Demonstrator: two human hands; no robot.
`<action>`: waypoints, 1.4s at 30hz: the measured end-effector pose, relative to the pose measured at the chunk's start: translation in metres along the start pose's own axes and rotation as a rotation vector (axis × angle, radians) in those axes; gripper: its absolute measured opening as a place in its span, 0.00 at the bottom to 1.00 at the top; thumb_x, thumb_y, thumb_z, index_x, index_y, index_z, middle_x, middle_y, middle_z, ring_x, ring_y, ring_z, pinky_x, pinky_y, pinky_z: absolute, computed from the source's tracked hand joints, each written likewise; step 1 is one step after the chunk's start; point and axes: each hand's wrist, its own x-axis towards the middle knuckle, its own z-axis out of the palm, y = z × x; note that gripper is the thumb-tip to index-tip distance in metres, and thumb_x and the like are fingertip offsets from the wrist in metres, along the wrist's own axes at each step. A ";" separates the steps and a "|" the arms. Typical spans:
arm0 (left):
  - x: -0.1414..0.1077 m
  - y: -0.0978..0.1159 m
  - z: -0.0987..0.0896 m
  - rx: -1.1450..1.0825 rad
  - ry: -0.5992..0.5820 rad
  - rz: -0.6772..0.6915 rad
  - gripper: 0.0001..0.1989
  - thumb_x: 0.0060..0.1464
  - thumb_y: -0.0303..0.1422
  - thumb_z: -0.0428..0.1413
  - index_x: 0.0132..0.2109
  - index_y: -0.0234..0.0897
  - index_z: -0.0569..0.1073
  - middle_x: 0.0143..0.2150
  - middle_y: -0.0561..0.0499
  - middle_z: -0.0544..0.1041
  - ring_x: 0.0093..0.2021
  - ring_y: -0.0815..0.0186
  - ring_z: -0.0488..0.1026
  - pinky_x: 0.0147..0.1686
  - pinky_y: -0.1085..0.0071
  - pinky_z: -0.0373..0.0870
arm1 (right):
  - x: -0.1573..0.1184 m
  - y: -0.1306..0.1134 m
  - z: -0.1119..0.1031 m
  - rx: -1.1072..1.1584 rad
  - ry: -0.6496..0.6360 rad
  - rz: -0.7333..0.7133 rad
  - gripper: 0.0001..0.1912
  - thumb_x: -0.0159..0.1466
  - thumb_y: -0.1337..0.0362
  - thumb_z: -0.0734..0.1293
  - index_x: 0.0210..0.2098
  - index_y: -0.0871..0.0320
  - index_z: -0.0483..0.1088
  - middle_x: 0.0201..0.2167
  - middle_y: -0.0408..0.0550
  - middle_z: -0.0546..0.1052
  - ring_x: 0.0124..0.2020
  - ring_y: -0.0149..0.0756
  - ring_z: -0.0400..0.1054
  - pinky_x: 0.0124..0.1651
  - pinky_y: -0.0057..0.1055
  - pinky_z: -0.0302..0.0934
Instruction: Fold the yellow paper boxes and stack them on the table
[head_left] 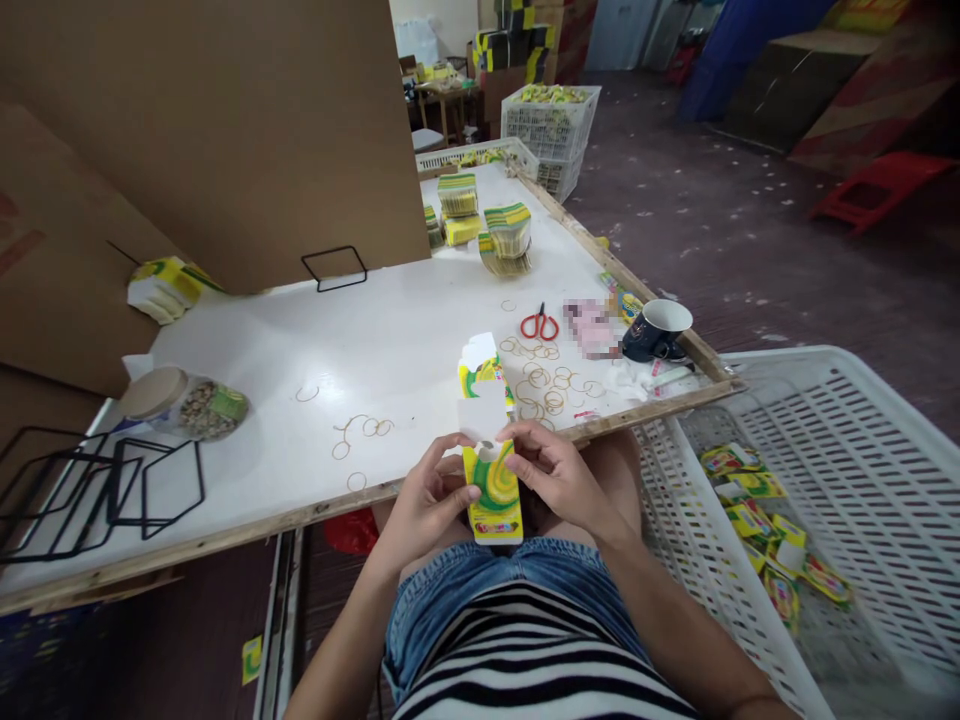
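A small yellow and green box (493, 495) is held upright over my lap, at the table's front edge. My left hand (435, 500) grips its left side, thumb on the front face. On the other side my right hand (551, 475) pinches the box near its top right corner. The white top flap stands up, and the opening shows below it. Just behind, another yellow and green carton (484, 370) with white flaps lies on the white table (420, 340).
Rubber bands (551, 390), red scissors (540, 323) and a dark mug (656, 330) are on the right. A lidded jar (187, 402) and black wire frames (157, 485) stand left. Carton stacks (508, 238) sit farther back. A white basket (885, 480) holding small boxes is at right.
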 end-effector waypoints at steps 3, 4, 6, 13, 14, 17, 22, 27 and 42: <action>-0.001 -0.002 0.001 -0.062 -0.027 -0.012 0.20 0.58 0.27 0.58 0.54 0.42 0.60 0.47 0.47 0.79 0.42 0.63 0.79 0.40 0.72 0.75 | 0.002 -0.002 -0.001 -0.100 0.026 -0.039 0.06 0.65 0.60 0.66 0.35 0.56 0.71 0.31 0.43 0.72 0.33 0.31 0.67 0.35 0.26 0.62; -0.001 -0.003 0.001 -0.076 -0.017 -0.016 0.23 0.58 0.28 0.58 0.57 0.44 0.57 0.47 0.46 0.79 0.42 0.62 0.79 0.40 0.70 0.75 | 0.002 -0.002 0.000 -0.130 0.051 -0.064 0.07 0.65 0.60 0.66 0.34 0.56 0.72 0.31 0.44 0.72 0.34 0.32 0.67 0.36 0.27 0.62; -0.001 -0.004 0.001 -0.089 -0.003 -0.027 0.33 0.58 0.28 0.58 0.63 0.48 0.49 0.49 0.44 0.78 0.43 0.61 0.79 0.41 0.68 0.76 | 0.002 0.001 0.003 -0.132 0.110 -0.100 0.05 0.65 0.61 0.67 0.35 0.56 0.72 0.33 0.45 0.73 0.36 0.33 0.68 0.37 0.27 0.62; 0.001 -0.008 -0.003 0.138 0.087 -0.030 0.23 0.58 0.32 0.58 0.59 0.39 0.63 0.53 0.41 0.75 0.42 0.62 0.78 0.40 0.70 0.76 | 0.004 -0.002 -0.001 -0.063 0.210 -0.040 0.14 0.66 0.58 0.65 0.50 0.54 0.70 0.38 0.47 0.76 0.39 0.35 0.70 0.40 0.29 0.65; 0.001 -0.009 -0.003 0.188 0.126 -0.018 0.22 0.58 0.32 0.57 0.58 0.39 0.64 0.54 0.42 0.75 0.41 0.64 0.78 0.40 0.70 0.76 | 0.005 -0.004 -0.003 -0.071 0.187 -0.016 0.13 0.67 0.57 0.64 0.48 0.55 0.72 0.37 0.47 0.75 0.39 0.35 0.69 0.41 0.30 0.64; 0.002 -0.011 -0.002 0.284 0.206 0.017 0.20 0.59 0.31 0.56 0.58 0.40 0.65 0.55 0.43 0.74 0.41 0.66 0.78 0.40 0.72 0.76 | 0.006 -0.007 -0.006 -0.081 0.094 0.107 0.16 0.65 0.57 0.65 0.49 0.57 0.72 0.28 0.42 0.71 0.31 0.32 0.66 0.36 0.29 0.62; 0.001 -0.011 0.002 0.330 0.206 0.003 0.21 0.59 0.30 0.55 0.59 0.41 0.65 0.55 0.44 0.74 0.42 0.66 0.77 0.43 0.70 0.76 | 0.008 -0.008 -0.004 -0.202 -0.028 0.182 0.26 0.60 0.63 0.68 0.57 0.56 0.65 0.21 0.35 0.61 0.22 0.28 0.55 0.26 0.26 0.50; -0.001 -0.010 0.004 0.269 0.127 -0.028 0.23 0.61 0.32 0.53 0.62 0.42 0.60 0.55 0.42 0.74 0.46 0.63 0.77 0.46 0.67 0.75 | 0.012 -0.010 0.002 -0.362 0.024 0.156 0.18 0.59 0.66 0.65 0.50 0.57 0.65 0.20 0.34 0.65 0.20 0.29 0.57 0.25 0.26 0.51; 0.015 -0.014 0.023 0.247 0.092 0.017 0.22 0.58 0.33 0.57 0.60 0.40 0.66 0.54 0.42 0.77 0.44 0.60 0.79 0.43 0.66 0.77 | -0.005 -0.005 -0.012 -0.148 0.275 0.044 0.12 0.60 0.58 0.70 0.42 0.53 0.79 0.38 0.48 0.80 0.35 0.39 0.73 0.37 0.35 0.69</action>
